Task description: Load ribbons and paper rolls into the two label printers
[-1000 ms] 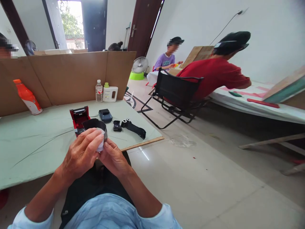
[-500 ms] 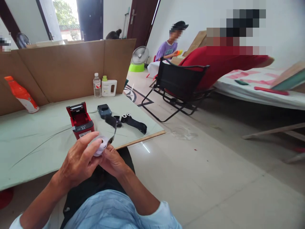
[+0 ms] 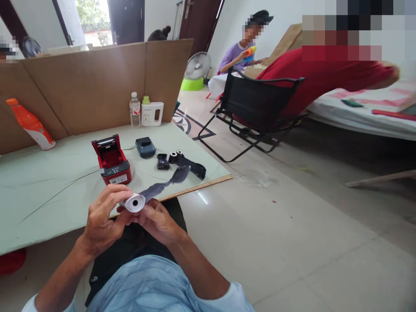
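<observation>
A white paper roll (image 3: 134,203) with a dark core is held between both hands, just off the table's front edge. My left hand (image 3: 105,214) is closed around its left side, fingers on top and thumb below. My right hand (image 3: 159,219) grips its right side from underneath. From the roll a dark, crumpled strip (image 3: 165,182) stretches to the right. Beyond the hands stands a red receipt printer (image 3: 115,167) with its lid raised and its red paper bay exposed.
Behind the printer sit a dark blue-grey device (image 3: 145,147), a small black piece (image 3: 163,161) and a black strip with rolls (image 3: 191,167). A water bottle (image 3: 134,112), a white jug (image 3: 152,113) and an orange bottle (image 3: 30,125) stand by the cardboard partition (image 3: 97,86). Two people sit to the right.
The roll has turned so its end and dark core face me. The dark strip, raised and curled before, now trails out rightward. The view has shifted slightly.
</observation>
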The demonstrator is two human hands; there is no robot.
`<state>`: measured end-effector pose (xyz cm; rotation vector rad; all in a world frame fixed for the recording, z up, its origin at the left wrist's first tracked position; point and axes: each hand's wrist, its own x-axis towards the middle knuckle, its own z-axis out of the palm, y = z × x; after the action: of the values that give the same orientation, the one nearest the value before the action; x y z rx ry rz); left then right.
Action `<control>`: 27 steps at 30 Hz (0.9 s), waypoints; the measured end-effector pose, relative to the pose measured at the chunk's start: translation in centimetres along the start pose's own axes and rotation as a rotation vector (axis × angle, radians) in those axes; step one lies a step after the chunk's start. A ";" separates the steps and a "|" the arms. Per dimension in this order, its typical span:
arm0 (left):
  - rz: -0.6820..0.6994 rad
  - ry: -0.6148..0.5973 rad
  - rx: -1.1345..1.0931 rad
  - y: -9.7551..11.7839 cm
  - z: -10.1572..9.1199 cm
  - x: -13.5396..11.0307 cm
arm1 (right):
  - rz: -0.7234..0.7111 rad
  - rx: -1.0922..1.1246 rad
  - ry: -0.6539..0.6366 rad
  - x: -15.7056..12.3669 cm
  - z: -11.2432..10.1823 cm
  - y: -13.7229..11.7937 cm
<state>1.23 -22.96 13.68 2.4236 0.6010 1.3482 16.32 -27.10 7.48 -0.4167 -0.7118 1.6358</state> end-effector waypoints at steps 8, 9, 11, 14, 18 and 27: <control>-0.203 -0.148 -0.119 0.3 -1.1 -0.2 | -0.003 0.019 0.087 -0.4 0.4 -0.1; -0.245 -0.154 -0.126 0.3 -1.2 -0.1 | -0.016 0.014 0.112 -0.3 0.4 0.0; -0.323 -0.160 -0.141 0.3 -1.3 0.0 | -0.049 0.001 0.168 -0.1 0.3 0.3; -0.406 -0.182 -0.203 0.4 -1.2 0.2 | -0.087 -0.014 0.227 0.0 0.1 0.5; -0.481 -0.131 -0.314 0.4 -0.8 0.1 | -0.074 0.049 0.201 -0.3 0.2 0.4; -0.423 -0.199 -0.296 -0.5 -0.5 0.6 | 0.076 0.129 0.026 -0.3 1.7 -0.9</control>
<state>0.99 -22.20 14.17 2.0161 0.7488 0.9364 16.01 -27.70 9.27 -0.3747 -0.5730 1.7341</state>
